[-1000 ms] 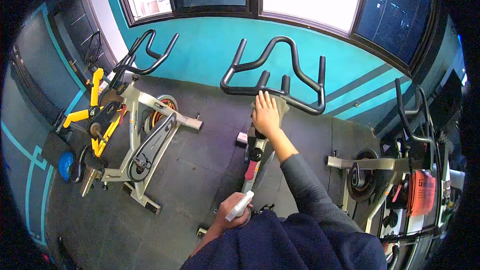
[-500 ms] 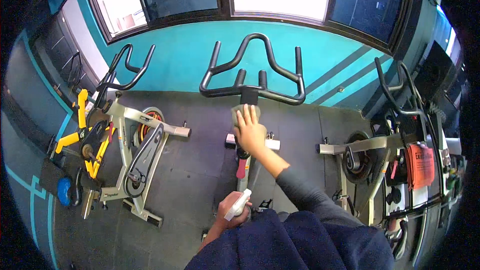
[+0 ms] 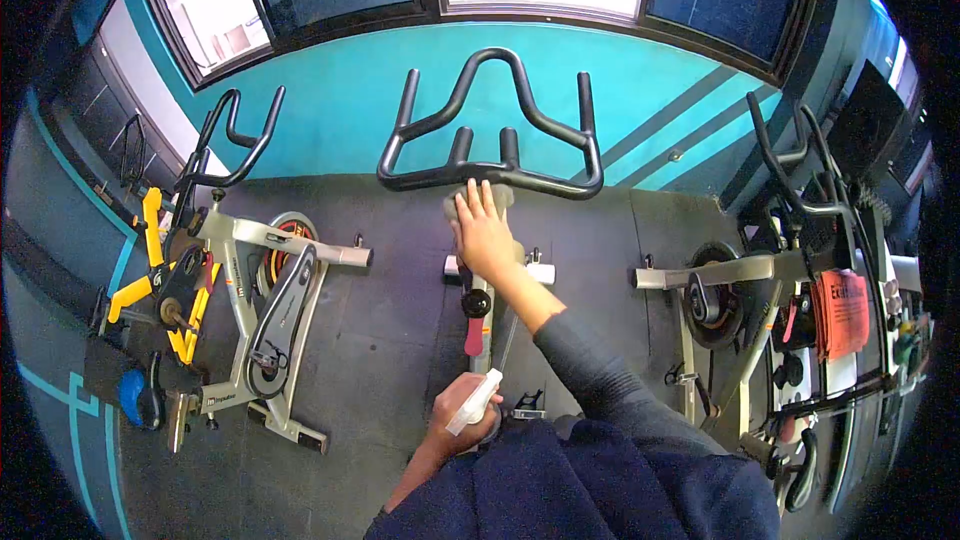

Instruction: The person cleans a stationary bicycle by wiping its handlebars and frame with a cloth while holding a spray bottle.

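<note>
My left hand [image 3: 462, 415] is closed around a spray bottle with a white trigger head [image 3: 476, 402], low in front of my body; most of the bottle is hidden. Farther forward, my right hand [image 3: 487, 235] presses a greyish cloth [image 3: 500, 198] against the handlebar post of the middle exercise bike, its fingers stretched over the cloth. Just beyond the fingertips is the black handlebar [image 3: 545, 180]. Below the right hand are a round black knob [image 3: 476, 303] and a red lever [image 3: 474, 337] on the bike's frame.
A silver exercise bike [image 3: 240, 285] stands at left beside a yellow-framed machine [image 3: 152, 240]. Another bike [image 3: 765, 272] stands at right, near an orange-red printed cloth [image 3: 842, 312]. Ahead are a teal wall [image 3: 340, 105] and windows.
The view has shifted slightly. My right hand and the cloth have moved up the post, closer to the handlebar, uncovering the round knob. My left hand still grips the spray bottle.
</note>
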Available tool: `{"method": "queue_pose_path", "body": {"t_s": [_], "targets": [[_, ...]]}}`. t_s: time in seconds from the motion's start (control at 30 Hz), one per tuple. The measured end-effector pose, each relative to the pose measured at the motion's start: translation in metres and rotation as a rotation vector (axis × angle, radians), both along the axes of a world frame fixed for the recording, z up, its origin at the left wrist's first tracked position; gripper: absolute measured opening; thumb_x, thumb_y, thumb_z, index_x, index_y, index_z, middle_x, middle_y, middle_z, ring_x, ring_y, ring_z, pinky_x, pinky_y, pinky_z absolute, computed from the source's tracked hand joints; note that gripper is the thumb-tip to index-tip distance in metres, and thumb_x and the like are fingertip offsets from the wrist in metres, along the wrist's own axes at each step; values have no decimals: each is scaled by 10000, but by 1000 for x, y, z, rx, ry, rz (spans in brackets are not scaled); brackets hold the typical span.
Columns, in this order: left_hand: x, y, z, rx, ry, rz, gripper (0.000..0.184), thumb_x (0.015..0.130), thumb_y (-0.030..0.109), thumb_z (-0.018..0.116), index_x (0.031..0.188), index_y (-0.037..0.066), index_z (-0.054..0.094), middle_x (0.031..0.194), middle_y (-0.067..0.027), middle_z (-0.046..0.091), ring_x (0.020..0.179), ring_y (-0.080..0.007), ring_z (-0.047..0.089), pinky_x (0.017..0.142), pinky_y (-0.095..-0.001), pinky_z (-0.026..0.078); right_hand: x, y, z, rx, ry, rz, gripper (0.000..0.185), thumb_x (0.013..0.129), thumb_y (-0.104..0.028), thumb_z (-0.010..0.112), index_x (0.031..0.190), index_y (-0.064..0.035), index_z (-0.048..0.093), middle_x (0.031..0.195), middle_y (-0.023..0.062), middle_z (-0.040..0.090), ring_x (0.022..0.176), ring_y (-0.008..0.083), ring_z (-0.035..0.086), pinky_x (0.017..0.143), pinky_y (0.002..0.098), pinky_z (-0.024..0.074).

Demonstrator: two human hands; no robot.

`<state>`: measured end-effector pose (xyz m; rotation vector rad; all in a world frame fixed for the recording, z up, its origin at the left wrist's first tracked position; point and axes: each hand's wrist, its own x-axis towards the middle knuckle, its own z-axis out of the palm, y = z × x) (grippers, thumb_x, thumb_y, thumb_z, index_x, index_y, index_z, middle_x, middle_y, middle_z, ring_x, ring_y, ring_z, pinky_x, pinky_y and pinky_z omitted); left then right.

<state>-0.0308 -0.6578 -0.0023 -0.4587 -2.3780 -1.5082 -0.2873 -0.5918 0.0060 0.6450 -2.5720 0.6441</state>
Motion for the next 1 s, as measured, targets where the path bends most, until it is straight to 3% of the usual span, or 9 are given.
{"method": "queue_pose_path", "body": {"t_s": [0.13,0.3,0.47,0.57,0.9,1.0], "targets": [[7,-1,-5,56,-57,54,213,681,3,640,893,23,641,868,-108,653,823,-276,660,725,-369,543,-13,-8,3,17,-16,-61,479,931,-288,470,1364,-82,447,1526,127,233,1427,318,152,1039,629,276],[15,0,12,-49,38,33,247,687,0,635,934,9,639,867,-114,655,811,-278,661,715,-369,541,-7,-5,7,47,-20,-54,528,913,-310,501,1383,-83,417,1527,128,228,1427,311,158,1044,622,275],[20,3,-3,18,-3,-6,249,682,8,638,931,8,636,858,-106,665,828,-274,660,736,-363,541,24,4,-11,50,66,-13,651,873,-334,550,1397,-5,348,1516,171,232,1419,331,174,1030,529,364],[18,5,-2,39,-43,-20,234,677,13,638,912,12,637,859,-98,667,843,-266,658,752,-357,540,52,12,-24,221,86,-2,600,886,-289,524,1382,11,368,1512,178,239,1409,323,213,1012,507,392],[7,5,1,-67,107,4,264,661,2,634,924,15,633,870,-81,665,850,-266,651,770,-349,532,3,0,3,119,60,-16,484,907,-299,498,1308,-28,473,1478,127,338,1396,288,259,1018,580,350],[12,11,5,10,51,36,342,658,-29,624,997,17,612,874,-85,663,839,-253,655,763,-345,527,6,8,1,114,84,25,458,915,-282,495,1297,-30,472,1465,130,355,1384,290,280,1017,502,389]]}}
